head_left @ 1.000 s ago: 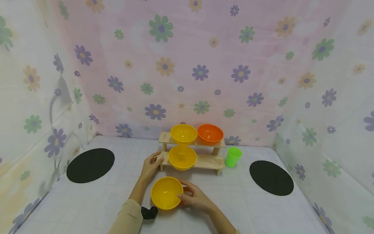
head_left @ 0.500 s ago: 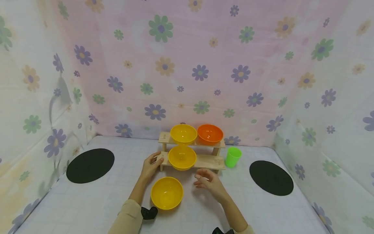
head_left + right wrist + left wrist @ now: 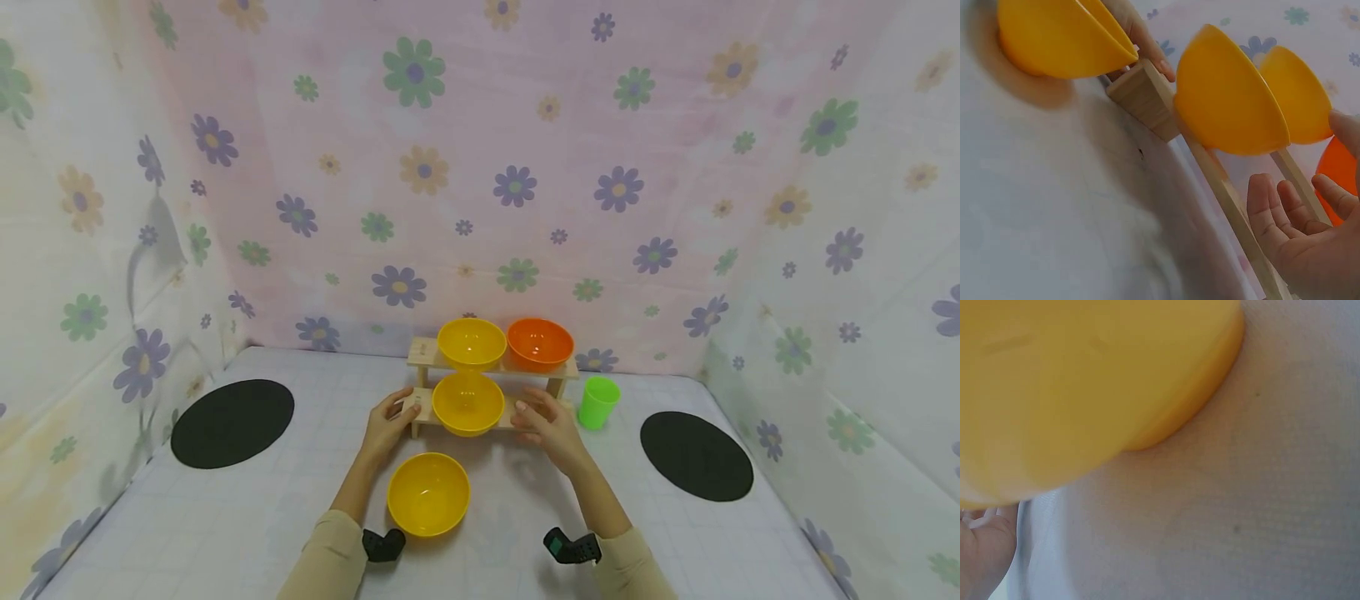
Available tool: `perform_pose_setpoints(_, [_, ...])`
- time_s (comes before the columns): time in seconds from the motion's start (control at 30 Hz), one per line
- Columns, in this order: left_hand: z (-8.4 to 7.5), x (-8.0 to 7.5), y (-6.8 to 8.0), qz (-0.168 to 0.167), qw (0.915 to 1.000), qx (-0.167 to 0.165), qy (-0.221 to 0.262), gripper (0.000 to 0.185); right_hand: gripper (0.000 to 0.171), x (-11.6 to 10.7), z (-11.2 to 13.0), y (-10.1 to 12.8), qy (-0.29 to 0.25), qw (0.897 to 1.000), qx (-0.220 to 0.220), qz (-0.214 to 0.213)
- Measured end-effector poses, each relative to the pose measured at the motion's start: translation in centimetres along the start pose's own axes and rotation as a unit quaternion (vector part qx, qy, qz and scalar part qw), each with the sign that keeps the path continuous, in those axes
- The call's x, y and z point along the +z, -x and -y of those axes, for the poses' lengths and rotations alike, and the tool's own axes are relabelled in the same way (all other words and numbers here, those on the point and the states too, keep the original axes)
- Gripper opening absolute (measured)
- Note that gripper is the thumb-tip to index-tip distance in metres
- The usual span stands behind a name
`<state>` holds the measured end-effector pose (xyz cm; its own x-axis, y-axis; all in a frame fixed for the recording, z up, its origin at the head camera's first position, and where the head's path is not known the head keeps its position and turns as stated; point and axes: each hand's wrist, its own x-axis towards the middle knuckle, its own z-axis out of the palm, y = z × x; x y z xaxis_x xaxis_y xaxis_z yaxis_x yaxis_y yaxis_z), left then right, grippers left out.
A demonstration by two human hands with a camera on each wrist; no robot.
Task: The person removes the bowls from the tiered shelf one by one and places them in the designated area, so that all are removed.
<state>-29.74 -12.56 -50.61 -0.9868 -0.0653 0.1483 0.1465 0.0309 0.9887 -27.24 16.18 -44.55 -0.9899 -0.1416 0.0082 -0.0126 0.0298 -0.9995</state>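
A yellow bowl (image 3: pixel 468 404) stands on the lower step of a two-step wooden shelf (image 3: pixel 423 400). My left hand (image 3: pixel 386 427) holds the left end of that step with curled fingers. Just right of this bowl, over the lower step, is my right hand (image 3: pixel 553 429); its fingers are loosely bent and hold nothing. In the right wrist view, the right fingers (image 3: pixel 1266 206) are apart from the bowl's side. Another yellow bowl (image 3: pixel 428 495) rests on the table between my forearms, and its side fills much of the left wrist view.
On the upper step are a yellow bowl (image 3: pixel 472 343) and an orange bowl (image 3: pixel 540 343), side by side. A green cup (image 3: pixel 598 403) stands right of the shelf. Black round mats lie at the left (image 3: pixel 232 424) and right (image 3: pixel 697 456). Flowered cloth walls surround the table.
My right hand has let go of the front yellow bowl and moved forward and right to the lower step. The left hand has stayed at the shelf's end.
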Motion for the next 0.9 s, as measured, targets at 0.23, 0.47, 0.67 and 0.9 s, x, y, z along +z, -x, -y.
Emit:
perform_pose_setpoints(0.23, [-0.8,0.0,0.3,0.006,0.9999,-0.007,0.01,0.046,0.053,0.9,0.4,-1.1,0.002,0.998,0.014,0.056])
perform_pose_setpoints(0.47, [0.1,0.0,-0.1,0.003,0.9999,-0.007,0.01,0.048,0.052,1.7,-0.1,-1.4,0.015,0.996,0.014,0.081])
perform_pose_setpoints(0.67, [0.0,0.0,-0.1,-0.003,0.9999,-0.01,0.0,0.047,0.06,2.2,-0.2,-1.5,0.001,0.995,0.033,0.094])
perform_pose_setpoints(0.9, [0.1,0.1,0.0,-0.006,0.9999,-0.004,-0.011,0.046,0.069,2.6,-0.7,-1.6,-0.035,0.988,0.038,0.144])
